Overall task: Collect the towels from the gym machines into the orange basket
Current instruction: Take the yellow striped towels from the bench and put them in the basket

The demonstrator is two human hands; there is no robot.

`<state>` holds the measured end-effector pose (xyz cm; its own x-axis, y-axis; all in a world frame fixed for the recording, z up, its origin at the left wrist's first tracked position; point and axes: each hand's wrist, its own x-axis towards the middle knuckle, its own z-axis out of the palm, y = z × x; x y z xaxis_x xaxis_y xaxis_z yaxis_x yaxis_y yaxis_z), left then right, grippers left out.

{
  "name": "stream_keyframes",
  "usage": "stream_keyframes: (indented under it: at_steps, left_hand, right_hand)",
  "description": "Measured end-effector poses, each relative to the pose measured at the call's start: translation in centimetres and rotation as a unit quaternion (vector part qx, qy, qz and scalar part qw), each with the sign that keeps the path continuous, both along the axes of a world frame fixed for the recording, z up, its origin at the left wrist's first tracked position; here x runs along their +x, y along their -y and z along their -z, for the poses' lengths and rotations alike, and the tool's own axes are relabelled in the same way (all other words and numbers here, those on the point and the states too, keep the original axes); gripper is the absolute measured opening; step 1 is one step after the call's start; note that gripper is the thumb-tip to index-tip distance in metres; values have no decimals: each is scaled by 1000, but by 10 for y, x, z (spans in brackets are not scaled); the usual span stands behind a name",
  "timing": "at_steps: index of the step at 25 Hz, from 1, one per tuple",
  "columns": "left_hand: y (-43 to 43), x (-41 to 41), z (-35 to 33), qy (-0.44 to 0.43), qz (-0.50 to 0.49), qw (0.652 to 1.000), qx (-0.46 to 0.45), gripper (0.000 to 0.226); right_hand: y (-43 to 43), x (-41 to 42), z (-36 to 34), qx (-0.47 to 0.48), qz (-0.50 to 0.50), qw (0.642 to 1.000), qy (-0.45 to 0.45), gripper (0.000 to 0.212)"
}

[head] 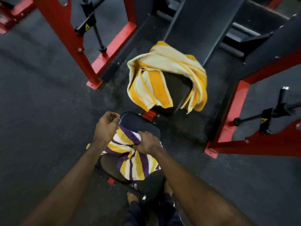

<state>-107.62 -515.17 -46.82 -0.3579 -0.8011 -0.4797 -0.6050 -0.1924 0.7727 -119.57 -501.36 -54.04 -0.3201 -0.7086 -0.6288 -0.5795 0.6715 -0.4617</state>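
- Purple-yellow-white striped towel [132, 162]: bunched on the near black seat pad [140, 123] of a red-framed gym machine [65, 38], with the lower part hung over the pad's near edge.
- Right grip [146, 143]: closed round a gathered fold near the top of that towel, knuckles up.
- Left grip [105, 126]: fingers curled, set against the same towel's upper-left corner at the pad's left edge. Whether cloth is pinched cannot be told. A ring is seen on one finger.
- Yellow-white striped towel [162, 74]: draped over a second black pad [176, 90] further ahead, hung down on both sides, with the pad's middle left uncovered. It is touched by neither grip.
- Dark slanted backrest [195, 26]: just behind the yellow-white striped towel, whose top edge is laid against it.
- Dark rubber floor [40, 103]: seen all round the machine, with red base rails to left and right.
- Edges are motion-blurred, so fine detail is lost.
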Motion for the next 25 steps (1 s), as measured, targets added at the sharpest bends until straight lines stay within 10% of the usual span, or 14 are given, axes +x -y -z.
stream_keyframes:
  at_steps: [5,13,25]
  left_hand:
    - [-17,-113,-57,-7,105,990,-91,14]
    - [-21,-266,-50,119,244,945,-185,72]
    - [28,-401,30,333,457,737,-370,102]
  right_hand:
    - [-63,-118,-61,-36,80,996,19,72]
    - [-163,-266,-80,14,156,984,-83,56]
    - [-234,-314,-3,2,299,953,-59,43]
